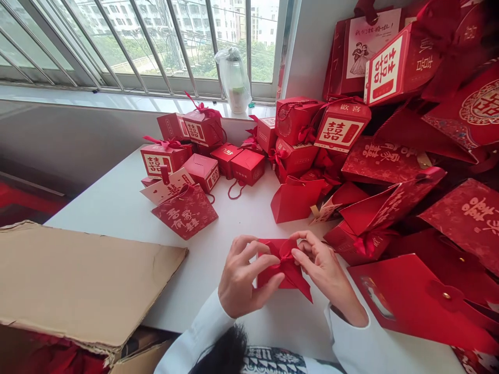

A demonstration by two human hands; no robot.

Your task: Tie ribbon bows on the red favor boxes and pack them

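A small red gift box [268,242] with a red ribbon bow [286,259] lies on the white table in front of me. My left hand [247,275] curves over the box's left side, its fingers bent around the bow's left part, thumb lower down. From the right, my right hand [322,262] pinches the bow near its knot between thumb and fingertips. One pointed ribbon tail hangs toward me, down to the right. Both hands hide parts of the box, and the exact contact of the left fingertips is hard to make out.
Red gift boxes [247,166] stand along the table's back. A large pile of red boxes and bags [378,156] fills the right side. An open cardboard carton [86,280] with red things inside is at the left. A bagged bottle [236,85] stands on the sill.
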